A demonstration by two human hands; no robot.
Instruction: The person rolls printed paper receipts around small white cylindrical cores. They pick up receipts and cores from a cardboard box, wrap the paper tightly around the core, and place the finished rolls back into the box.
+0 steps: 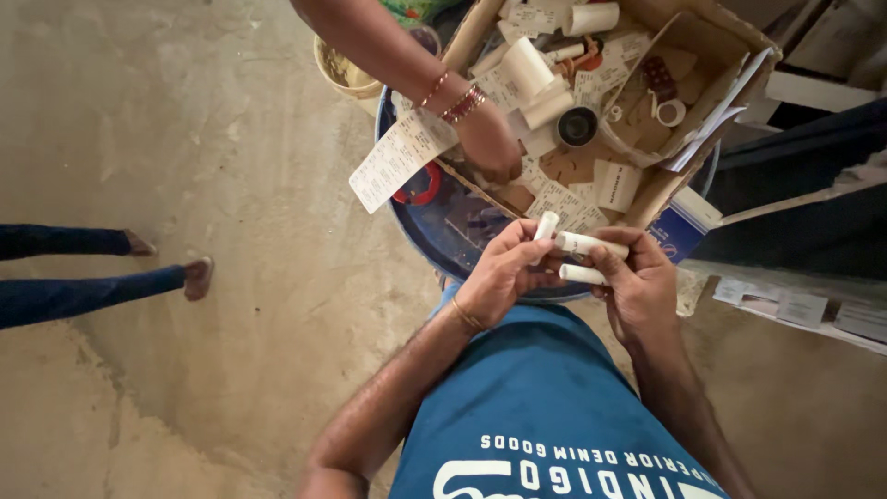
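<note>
left hand (504, 268): curling shut around one small white paper roll (546, 225), its tip sticking up above the fingers, centre of frame
right hand (637, 277): gripping two white rolls (584, 259), lying crosswise, stacked, ends pointing toward left hand
gap: hands nearly touching, rolls sitting between them
cardboard box (665, 180): sitting just above both hands, upper right, holding more rolls and paper slips
blue drum (443, 231): carrying the box
other person's hand (490, 143): reaching into box, upper centre

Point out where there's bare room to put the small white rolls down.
Free: the blue drum top between the cardboard box and left hand; the concrete floor left of it. Crowded: the box, with another person's hand inside.
</note>
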